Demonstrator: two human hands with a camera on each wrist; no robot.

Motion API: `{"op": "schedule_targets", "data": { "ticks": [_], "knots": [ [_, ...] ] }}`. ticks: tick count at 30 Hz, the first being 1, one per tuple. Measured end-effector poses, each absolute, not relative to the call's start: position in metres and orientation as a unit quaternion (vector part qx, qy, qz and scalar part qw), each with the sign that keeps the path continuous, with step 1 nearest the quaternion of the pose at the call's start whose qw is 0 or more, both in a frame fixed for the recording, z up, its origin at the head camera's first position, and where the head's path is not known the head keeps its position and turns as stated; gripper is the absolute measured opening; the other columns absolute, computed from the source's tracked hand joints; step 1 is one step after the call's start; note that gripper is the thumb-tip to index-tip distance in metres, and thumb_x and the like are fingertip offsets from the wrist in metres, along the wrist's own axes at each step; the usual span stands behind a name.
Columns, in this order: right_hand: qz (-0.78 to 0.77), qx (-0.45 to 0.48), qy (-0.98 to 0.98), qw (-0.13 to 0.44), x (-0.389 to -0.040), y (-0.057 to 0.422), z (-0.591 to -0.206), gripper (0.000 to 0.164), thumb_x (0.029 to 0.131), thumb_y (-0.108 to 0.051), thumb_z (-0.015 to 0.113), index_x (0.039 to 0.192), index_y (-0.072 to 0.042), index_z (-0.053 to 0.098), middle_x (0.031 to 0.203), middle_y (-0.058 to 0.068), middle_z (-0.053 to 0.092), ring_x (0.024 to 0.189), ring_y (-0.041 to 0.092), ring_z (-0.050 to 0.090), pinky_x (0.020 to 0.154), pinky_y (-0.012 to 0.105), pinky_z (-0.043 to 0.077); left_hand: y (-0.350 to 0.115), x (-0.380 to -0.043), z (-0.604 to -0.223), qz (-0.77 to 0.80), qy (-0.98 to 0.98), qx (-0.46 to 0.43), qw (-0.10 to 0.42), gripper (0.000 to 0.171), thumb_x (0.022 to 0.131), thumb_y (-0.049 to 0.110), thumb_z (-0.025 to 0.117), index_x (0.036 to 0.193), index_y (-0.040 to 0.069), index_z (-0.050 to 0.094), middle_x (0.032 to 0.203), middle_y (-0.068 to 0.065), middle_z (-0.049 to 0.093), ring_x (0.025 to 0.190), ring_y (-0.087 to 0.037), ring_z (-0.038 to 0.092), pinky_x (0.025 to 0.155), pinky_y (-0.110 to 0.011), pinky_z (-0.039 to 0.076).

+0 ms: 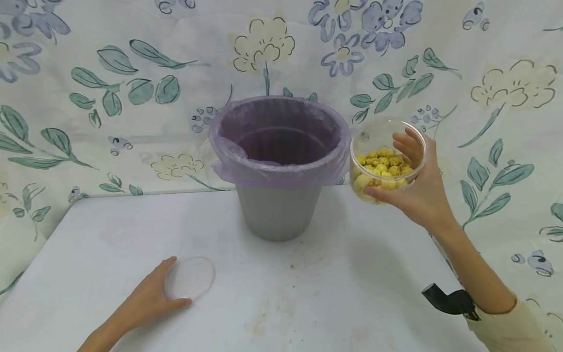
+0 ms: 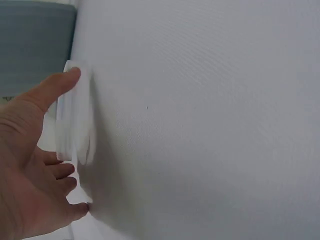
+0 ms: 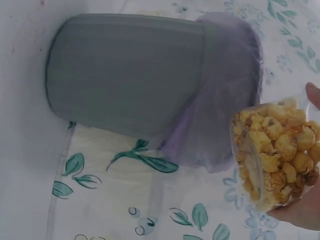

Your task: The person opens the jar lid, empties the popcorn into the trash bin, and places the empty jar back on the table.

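Observation:
My right hand [image 1: 424, 193] grips a clear plastic jar [image 1: 374, 134], raised over the table's right side next to the bin's rim. Yellow caramel popcorn [image 1: 382, 164] fills the lower part of the jar, which has no lid on it; the right wrist view shows the popcorn [image 3: 285, 147] close through the wall. At the front left, my left hand [image 1: 151, 293] holds a clear round lid [image 1: 190, 278] low at the white tabletop. Its thumb lies on one edge of the lid [image 2: 75, 115] and the fingers are at the opposite edge in the left wrist view.
A grey bin [image 1: 279, 210] stands at the table's back middle, lined with a purple bag [image 1: 281, 177] folded over its rim. Behind hangs a floral cloth [image 1: 198, 39]. Small brown specks [image 1: 292, 267] dot the white table [image 1: 246, 293]. A black strap [image 1: 450, 300] is on the right sleeve.

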State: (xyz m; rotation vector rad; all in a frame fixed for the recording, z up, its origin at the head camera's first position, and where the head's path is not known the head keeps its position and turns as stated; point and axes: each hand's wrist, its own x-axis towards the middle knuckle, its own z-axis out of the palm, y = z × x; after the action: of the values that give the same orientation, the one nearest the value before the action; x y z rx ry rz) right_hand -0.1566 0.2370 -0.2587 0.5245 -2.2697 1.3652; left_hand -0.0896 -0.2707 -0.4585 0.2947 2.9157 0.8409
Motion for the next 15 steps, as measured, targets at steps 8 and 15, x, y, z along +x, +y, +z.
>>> {"op": "schedule_targets", "data": {
  "ticks": [8,15],
  "knots": [
    [0.469,0.176,-0.838,0.216,-0.161,0.238,-0.255,0.104,0.071,-0.001,0.088,0.153,-0.021,0.027,0.151,0.006,0.042,0.140,0.021,0.037,0.109,0.043,0.039,-0.270,-0.091,-0.450,0.245,0.963,0.108,0.035,0.111,0.074,0.049,0.085,0.144,-0.016,0.028,0.143,-0.041,0.036,0.129,-0.059,0.036,0.100,-0.071,0.033],
    [0.462,0.176,-0.843,0.214,-0.168,0.241,-0.255,0.103,0.071,-0.002,0.089,0.152,-0.019,0.027,0.151,0.004,0.042,0.139,0.021,0.037,0.109,0.043,0.040,-0.255,-0.101,-0.397,0.260,0.959,0.105,0.034,0.102,0.090,0.052,0.069,0.155,-0.007,0.017,0.154,-0.035,0.024,0.138,-0.055,0.025,0.104,-0.071,0.026]
  ]
}}
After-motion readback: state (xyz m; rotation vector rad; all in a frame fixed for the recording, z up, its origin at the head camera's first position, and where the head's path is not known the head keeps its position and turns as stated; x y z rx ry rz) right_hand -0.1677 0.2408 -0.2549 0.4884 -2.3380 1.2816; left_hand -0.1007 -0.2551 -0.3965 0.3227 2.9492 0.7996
